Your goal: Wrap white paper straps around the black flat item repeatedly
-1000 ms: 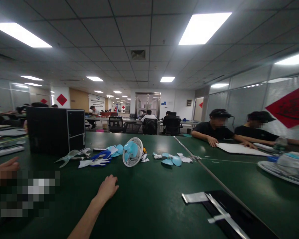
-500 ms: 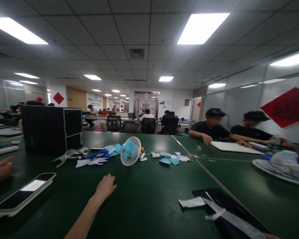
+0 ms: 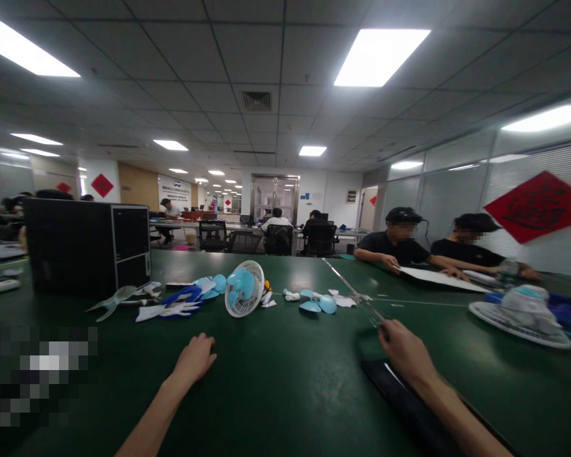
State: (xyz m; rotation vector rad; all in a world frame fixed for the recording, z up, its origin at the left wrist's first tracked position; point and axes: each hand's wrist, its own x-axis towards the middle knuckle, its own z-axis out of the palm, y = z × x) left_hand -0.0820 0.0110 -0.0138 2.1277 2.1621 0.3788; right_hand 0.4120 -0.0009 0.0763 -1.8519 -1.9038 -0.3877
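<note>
My left hand (image 3: pixel 196 357) rests on the green table with its palm down and fingers loosely bent, holding nothing I can see. My right hand (image 3: pixel 406 350) reaches over the table with fingers pinched around a thin, shiny, wire-like thing (image 3: pixel 375 315), too blurred to name. Below my right forearm lies a flat black item (image 3: pixel 389 387). Ahead of my left hand stands a small fan head (image 3: pixel 244 289) with a white grille and light blue blades. To its right are loose light blue fan blades (image 3: pixel 318 302). Blue and white gloves (image 3: pixel 174 303) lie to its left.
A black computer case (image 3: pixel 85 247) stands at the left. A translucent piece (image 3: pixel 117 303) lies before it. At right is a white fan grille (image 3: pixel 499 327) with a bagged part on it. Two people sit beyond, one handling a white board (image 3: pixel 440 279). A metal seam (image 3: pixel 342 277) crosses the table.
My right hand has come in from the lower right edge and reached forward. The pale strips over the black item are no longer visible there. My left hand has barely moved; the view shifted slightly right.
</note>
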